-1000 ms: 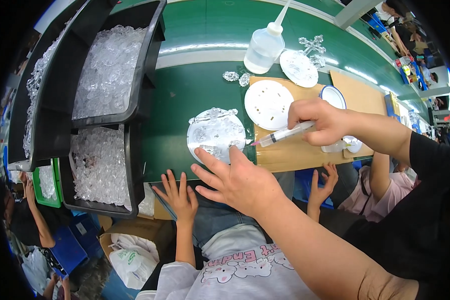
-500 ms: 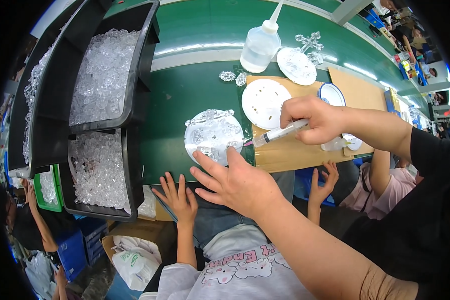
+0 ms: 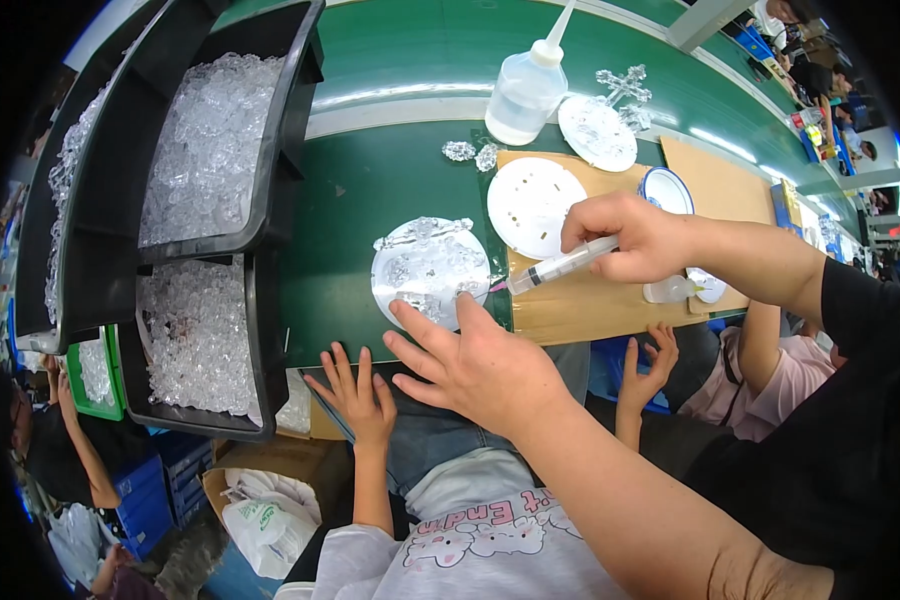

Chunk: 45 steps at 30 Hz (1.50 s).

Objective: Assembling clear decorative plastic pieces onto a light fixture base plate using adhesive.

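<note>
Around a green tabletop [image 3: 345,200], two bare hands are seen from above. Lower left of centre, the left hand [image 3: 365,405] is held at the tabletop's edge, its fingers spread apart. Right of centre, the right hand [image 3: 648,372] is held just below a brown cardboard sheet [image 3: 570,322], its fingers apart, loosely curled. At centre, a white round disc [image 3: 450,264] bearing clear faceted pieces is touched by a co-worker's left hand [image 3: 495,375]; a clear plastic syringe [image 3: 567,264] is clamped in the co-worker's right hand [image 3: 635,240].
</note>
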Tool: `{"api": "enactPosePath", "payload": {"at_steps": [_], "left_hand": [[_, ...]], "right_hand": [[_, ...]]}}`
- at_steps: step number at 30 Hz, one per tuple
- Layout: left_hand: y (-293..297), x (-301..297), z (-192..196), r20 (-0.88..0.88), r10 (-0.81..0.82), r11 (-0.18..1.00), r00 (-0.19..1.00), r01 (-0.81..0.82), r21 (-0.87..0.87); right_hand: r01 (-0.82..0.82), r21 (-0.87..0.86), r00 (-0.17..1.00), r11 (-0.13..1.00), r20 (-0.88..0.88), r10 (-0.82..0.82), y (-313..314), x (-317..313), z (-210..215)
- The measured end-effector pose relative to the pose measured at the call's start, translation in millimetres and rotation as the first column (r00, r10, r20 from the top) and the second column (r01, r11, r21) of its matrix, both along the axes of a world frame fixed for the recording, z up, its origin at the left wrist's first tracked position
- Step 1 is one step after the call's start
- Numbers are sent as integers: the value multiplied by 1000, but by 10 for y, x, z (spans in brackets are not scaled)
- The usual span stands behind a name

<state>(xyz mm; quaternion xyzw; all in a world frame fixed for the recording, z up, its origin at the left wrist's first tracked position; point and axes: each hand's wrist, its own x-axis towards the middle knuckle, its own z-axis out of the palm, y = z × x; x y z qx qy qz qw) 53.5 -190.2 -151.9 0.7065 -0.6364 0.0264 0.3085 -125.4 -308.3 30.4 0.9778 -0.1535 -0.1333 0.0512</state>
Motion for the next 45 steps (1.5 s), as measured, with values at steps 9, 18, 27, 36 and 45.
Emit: {"api": "enactPosePath", "payload": {"at_steps": [9, 18, 27, 36, 45], "left_hand": [[-12, 1, 9, 0, -1, 1000, 1000, 1, 1], [17, 3, 6, 5, -1, 1000, 1000, 1, 20], [1, 5, 15, 9, -2, 1000, 1000, 2, 12], [4, 10, 31, 13, 0, 1000, 1000, 0, 20], [-24, -13, 85, 22, -2, 999, 1000, 2, 33]], "right_hand": [[0, 10, 1000, 1000, -1, 0, -14, -8, 36], [-3, 7, 1000, 1000, -3, 3, -11, 7, -4], [9, 13, 1000, 1000, 0, -9, -21, 27, 10], [19, 2, 999, 1000, 41, -19, -9, 33, -17], [32, 11, 999, 999, 38, -32, 0, -1, -25]]}}
